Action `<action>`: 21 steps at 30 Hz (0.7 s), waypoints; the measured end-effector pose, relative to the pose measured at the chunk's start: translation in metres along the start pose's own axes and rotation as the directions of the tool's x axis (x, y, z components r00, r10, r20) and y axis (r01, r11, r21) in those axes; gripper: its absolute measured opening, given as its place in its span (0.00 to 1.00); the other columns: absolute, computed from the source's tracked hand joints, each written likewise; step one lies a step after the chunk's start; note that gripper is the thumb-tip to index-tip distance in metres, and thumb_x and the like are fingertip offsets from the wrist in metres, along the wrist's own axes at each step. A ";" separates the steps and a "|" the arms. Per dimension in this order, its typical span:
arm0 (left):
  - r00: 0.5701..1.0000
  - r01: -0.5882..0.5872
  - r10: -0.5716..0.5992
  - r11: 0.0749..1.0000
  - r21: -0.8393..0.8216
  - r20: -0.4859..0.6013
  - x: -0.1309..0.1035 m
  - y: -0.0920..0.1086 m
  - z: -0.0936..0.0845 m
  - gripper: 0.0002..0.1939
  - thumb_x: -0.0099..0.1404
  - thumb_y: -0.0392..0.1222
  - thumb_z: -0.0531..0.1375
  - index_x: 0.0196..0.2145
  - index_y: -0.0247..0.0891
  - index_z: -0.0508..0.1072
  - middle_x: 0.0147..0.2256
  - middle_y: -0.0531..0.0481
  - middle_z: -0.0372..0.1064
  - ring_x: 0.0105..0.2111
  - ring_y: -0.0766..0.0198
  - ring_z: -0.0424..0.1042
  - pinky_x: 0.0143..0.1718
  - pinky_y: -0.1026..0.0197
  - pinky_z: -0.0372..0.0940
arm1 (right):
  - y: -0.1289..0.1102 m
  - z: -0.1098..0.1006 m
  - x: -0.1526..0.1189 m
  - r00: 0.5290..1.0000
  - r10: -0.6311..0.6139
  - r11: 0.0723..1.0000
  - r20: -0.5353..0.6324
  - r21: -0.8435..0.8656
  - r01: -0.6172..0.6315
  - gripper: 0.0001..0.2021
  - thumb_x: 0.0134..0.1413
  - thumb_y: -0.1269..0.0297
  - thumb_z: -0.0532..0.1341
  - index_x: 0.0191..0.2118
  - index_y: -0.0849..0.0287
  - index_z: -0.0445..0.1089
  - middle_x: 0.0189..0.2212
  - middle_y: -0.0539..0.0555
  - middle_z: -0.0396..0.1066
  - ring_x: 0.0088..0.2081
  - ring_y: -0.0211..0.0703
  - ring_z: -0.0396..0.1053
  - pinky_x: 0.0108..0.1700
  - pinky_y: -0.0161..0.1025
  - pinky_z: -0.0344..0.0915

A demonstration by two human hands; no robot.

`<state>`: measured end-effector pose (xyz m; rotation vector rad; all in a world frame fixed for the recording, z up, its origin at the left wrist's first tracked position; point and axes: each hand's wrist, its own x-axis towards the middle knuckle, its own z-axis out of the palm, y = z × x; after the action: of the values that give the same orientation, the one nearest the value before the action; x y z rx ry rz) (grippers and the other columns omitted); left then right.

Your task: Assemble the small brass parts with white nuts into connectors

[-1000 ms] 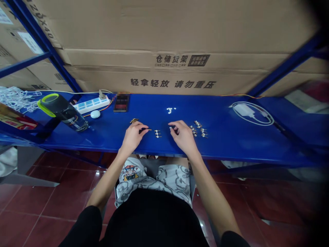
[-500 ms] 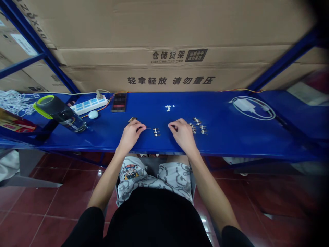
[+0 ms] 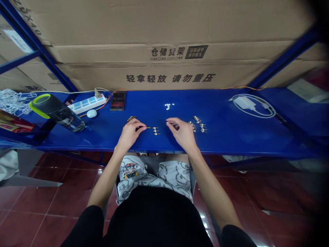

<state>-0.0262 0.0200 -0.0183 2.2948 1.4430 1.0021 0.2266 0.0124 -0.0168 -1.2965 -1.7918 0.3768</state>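
Note:
My left hand is closed, thumb and finger pinching a thin brass-coloured screw-like pin that points right. Opposite it, my right hand is closed too, with a small white piece at its fingertips. Between the hands lies a short row of pins with white pieces on them. More such fitted pins rest in a group just right of my right hand. Bare brass-coloured pins lie beyond my left hand. Loose white pieces are scattered farther back on the blue table.
To the left are a dark bottle with a green loop, a power strip, a white rounded object and a dark phone-like item. A charger with a coiled white cable lies right. Cardboard boxes stand behind.
My right hand has shifted slightly left, and a white piece now shows at its fingertips. My left hand keeps its pin nearly in place. The view has tilted slightly.

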 end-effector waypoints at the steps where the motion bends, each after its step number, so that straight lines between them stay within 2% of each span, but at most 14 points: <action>1: 1.000 0.002 -0.002 1.000 0.014 -0.003 0.000 0.002 0.000 0.04 0.70 0.40 0.63 0.39 0.42 0.81 0.39 0.50 0.75 0.39 0.61 0.75 0.46 0.57 0.70 | -0.001 -0.001 0.000 1.000 -0.012 1.000 0.005 -0.012 0.012 0.10 0.63 0.64 0.59 0.45 0.55 0.77 0.39 0.54 0.80 0.36 0.44 0.77 0.41 0.43 0.72; 7: 1.000 0.003 -0.002 0.995 0.097 -0.011 -0.001 0.010 0.000 0.08 0.72 0.40 0.60 0.41 0.40 0.81 0.40 0.47 0.75 0.42 0.58 0.75 0.48 0.55 0.70 | -0.006 -0.004 0.000 0.998 -0.057 0.996 0.018 -0.071 0.058 0.11 0.65 0.63 0.58 0.43 0.54 0.78 0.37 0.54 0.78 0.31 0.42 0.72 0.39 0.43 0.71; 12: 1.000 0.006 -0.006 1.000 0.026 0.005 0.000 0.005 -0.001 0.07 0.70 0.44 0.63 0.41 0.42 0.81 0.40 0.49 0.75 0.40 0.59 0.75 0.46 0.56 0.70 | -0.004 -0.002 0.000 1.000 -0.025 0.999 0.008 -0.042 0.025 0.09 0.65 0.62 0.58 0.43 0.53 0.77 0.37 0.53 0.79 0.34 0.43 0.75 0.40 0.44 0.71; 15: 1.000 0.018 -0.018 1.000 0.018 0.015 0.001 0.003 -0.001 0.05 0.69 0.43 0.65 0.40 0.43 0.81 0.40 0.50 0.75 0.38 0.61 0.75 0.43 0.57 0.69 | -0.003 -0.002 0.000 1.000 -0.022 1.000 0.015 -0.022 0.023 0.09 0.64 0.63 0.59 0.43 0.53 0.77 0.37 0.53 0.80 0.36 0.44 0.76 0.40 0.43 0.71; 21: 0.999 0.017 -0.016 0.999 -0.033 0.037 0.002 0.006 -0.004 0.06 0.71 0.41 0.62 0.39 0.42 0.80 0.40 0.50 0.76 0.38 0.61 0.74 0.44 0.58 0.68 | -0.007 -0.003 0.000 0.998 -0.039 0.999 0.044 -0.032 0.041 0.07 0.62 0.64 0.61 0.41 0.53 0.78 0.35 0.52 0.80 0.33 0.43 0.75 0.39 0.42 0.71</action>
<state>-0.0243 0.0186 -0.0115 2.2623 1.4183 0.9672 0.2250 0.0090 -0.0100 -1.2818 -1.8644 0.3574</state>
